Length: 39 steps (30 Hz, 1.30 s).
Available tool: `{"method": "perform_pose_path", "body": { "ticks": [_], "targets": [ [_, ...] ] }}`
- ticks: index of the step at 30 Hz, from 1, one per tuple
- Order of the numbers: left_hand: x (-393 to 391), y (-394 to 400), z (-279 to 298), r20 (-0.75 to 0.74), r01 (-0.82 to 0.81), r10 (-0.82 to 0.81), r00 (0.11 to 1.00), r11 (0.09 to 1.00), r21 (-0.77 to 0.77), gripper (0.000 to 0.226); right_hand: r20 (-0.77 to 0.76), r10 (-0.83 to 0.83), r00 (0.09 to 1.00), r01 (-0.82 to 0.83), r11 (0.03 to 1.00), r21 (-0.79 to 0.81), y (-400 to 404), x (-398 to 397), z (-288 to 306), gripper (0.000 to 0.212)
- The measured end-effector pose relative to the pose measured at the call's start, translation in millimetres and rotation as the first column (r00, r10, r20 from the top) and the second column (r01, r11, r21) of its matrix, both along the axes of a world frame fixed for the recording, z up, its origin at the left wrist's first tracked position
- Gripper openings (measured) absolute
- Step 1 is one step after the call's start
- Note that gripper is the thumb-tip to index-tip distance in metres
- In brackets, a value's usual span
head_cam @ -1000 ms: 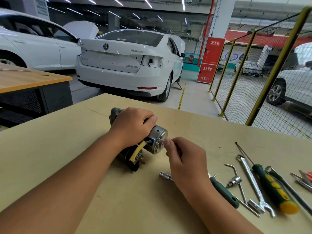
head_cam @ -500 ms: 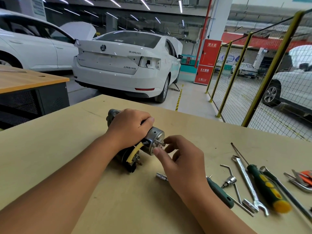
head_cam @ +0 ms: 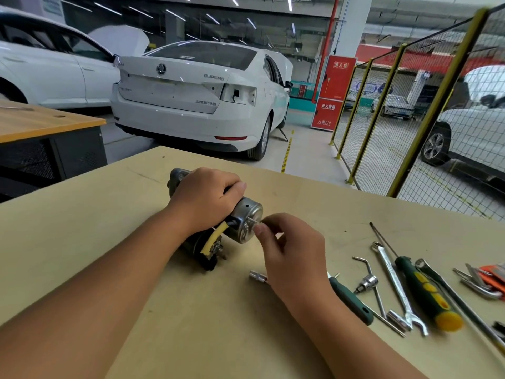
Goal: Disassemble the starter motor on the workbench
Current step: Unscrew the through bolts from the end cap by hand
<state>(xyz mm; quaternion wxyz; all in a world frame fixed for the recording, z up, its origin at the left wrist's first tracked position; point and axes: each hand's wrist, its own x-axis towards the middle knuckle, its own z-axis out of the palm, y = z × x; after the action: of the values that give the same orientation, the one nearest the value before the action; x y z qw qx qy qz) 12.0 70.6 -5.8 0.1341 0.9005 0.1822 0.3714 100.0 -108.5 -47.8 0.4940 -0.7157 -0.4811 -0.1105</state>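
— What have your hands got hold of?

— My left hand point(head_cam: 207, 198) is curled over the body of the starter motor point(head_cam: 218, 222), pressing it down on the surface point(head_cam: 109, 242). My right hand point(head_cam: 289, 244) sits just off the motor's round metal end cap point(head_cam: 247, 222), thumb and forefinger pinched on a thin bolt point(head_cam: 252, 220) that sticks out of the cap's face; the other fingers are loosely bent.

— And the motor itself?

— It lies on its side near the middle of the surface, silver cap toward my right hand, dark housing toward the far left. A yellow cable point(head_cam: 213, 239) loops out from under my left palm to a terminal on the lower part.

— What lies around it?

— Under my right wrist, a small socket point(head_cam: 257, 277) on a driver with a dark green handle point(head_cam: 351, 302). Further right: a bent hex key point(head_cam: 369, 272), a small ratchet piece point(head_cam: 366, 284), a combination wrench point(head_cam: 396, 285), a green and yellow screwdriver point(head_cam: 426, 294), another dark long tool point(head_cam: 451, 291) beside it, and an orange-handled bundle of keys point(head_cam: 489, 280) at the edge.

— Any writing you can read?

— The white car point(head_cam: 196, 99) past the surface carries a round badge and "SUPERB" on its boot lid; the lettering below that is too small for me. The red cabinet point(head_cam: 334, 91) by the pillar has white Chinese characters and "110" near its foot. A yellow mesh fence point(head_cam: 410, 110) runs along the right.
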Motion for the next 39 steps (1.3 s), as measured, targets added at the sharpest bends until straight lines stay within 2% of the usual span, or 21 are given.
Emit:
{"method": "perform_pose_path", "body": {
  "ticks": [1,3,5,9,11,14,16,17,20,23,26,27,30,31,33,35,38,39],
  "targets": [
    [-0.1,0.2,-0.2,-0.001,0.001,-0.001,1.0,1.0,0.001,0.038,0.0,0.004,1.0,-0.004,1.0,0.007,-0.7,-0.3,0.6,0.007],
    [-0.4,0.3,-0.1,0.001,0.003,-0.003,1.0,1.0,0.003,0.037,-0.031,0.038,0.999,-0.038,0.999,0.019,-1.3,-3.4,0.1,0.018],
    [-0.4,0.6,0.2,0.006,0.002,-0.002,1.0,1.0,0.0,0.038,-0.054,0.061,0.997,-0.061,0.998,0.002,-1.0,-5.4,-0.6,0.018],
    [-0.5,0.5,0.0,0.009,-0.002,0.002,1.0,1.0,-0.008,0.039,-0.016,0.033,0.999,-0.033,0.999,0.002,-0.2,-2.2,0.0,0.005],
    [-0.4,0.2,-0.1,0.014,0.0,0.0,1.0,1.0,-0.007,0.039,-0.024,0.037,0.999,-0.037,0.999,0.009,-1.1,-3.6,0.3,0.019],
    [-1.3,0.3,0.4,0.026,-0.004,0.005,1.0,1.0,-0.011,0.04,-0.054,0.052,0.997,-0.052,0.999,-0.013,-1.6,-7.1,0.9,0.019],
    [-1.5,0.3,1.0,0.023,-0.006,0.006,1.0,1.0,-0.015,0.041,-0.032,0.047,0.998,-0.048,0.999,-0.012,-1.3,-4.8,-1.2,0.013],
    [-1.4,0.0,0.9,0.018,-0.007,0.007,1.0,1.0,-0.016,0.041,-0.026,0.042,0.999,-0.042,0.999,-0.003,-0.8,-3.3,-0.7,0.003],
    [-1.2,-1.0,0.6,0.01,-0.007,0.007,1.0,1.0,-0.008,0.04,-0.035,0.033,0.999,-0.033,0.999,0.006,-2.5,-3.8,0.0,0.025],
    [-1.7,-0.5,1.0,0.017,-0.01,0.01,1.0,1.0,-0.006,0.041,-0.05,-0.013,0.999,0.012,1.0,-0.008,-2.7,-7.8,3.6,0.022],
    [-1.7,0.4,0.8,0.026,-0.012,0.012,1.0,1.0,-0.008,0.041,-0.079,-0.021,0.997,0.022,1.0,0.013,-2.7,-3.9,4.3,0.047],
    [-1.4,0.5,0.6,0.026,-0.011,0.011,1.0,1.0,-0.006,0.041,-0.091,-0.019,0.996,0.02,1.0,0.001,-2.9,-2.5,4.6,0.045],
    [-0.1,0.6,0.3,0.015,-0.009,0.009,1.0,1.0,0.001,0.041,-0.097,0.011,0.995,-0.012,1.0,-0.007,-3.7,0.5,4.1,0.015],
    [0.2,0.8,0.2,0.014,-0.009,0.009,1.0,1.0,0.005,0.041,-0.09,0.021,0.996,-0.022,1.0,-0.006,-4.1,-0.7,4.5,0.013],
    [-0.2,1.3,0.0,0.02,-0.008,0.008,1.0,1.0,0.013,0.04,-0.086,0.032,0.996,-0.032,0.999,0.003,-4.8,-4.6,3.4,0.021],
    [-0.5,1.9,-0.2,0.025,-0.005,0.005,1.0,1.0,0.016,0.041,-0.077,0.022,0.997,-0.022,1.0,0.006,-3.7,-7.1,3.5,0.016],
    [0.0,2.1,-0.3,0.023,-0.004,0.004,1.0,1.0,0.022,0.043,-0.08,0.012,0.997,-0.014,0.999,-0.033,-2.0,-3.6,1.7,0.036],
    [0.2,2.1,-0.3,0.022,-0.004,0.003,1.0,1.0,0.024,0.043,-0.085,0.011,0.996,-0.014,0.999,-0.034,-1.5,-2.2,1.5,0.032]
  ]
}}
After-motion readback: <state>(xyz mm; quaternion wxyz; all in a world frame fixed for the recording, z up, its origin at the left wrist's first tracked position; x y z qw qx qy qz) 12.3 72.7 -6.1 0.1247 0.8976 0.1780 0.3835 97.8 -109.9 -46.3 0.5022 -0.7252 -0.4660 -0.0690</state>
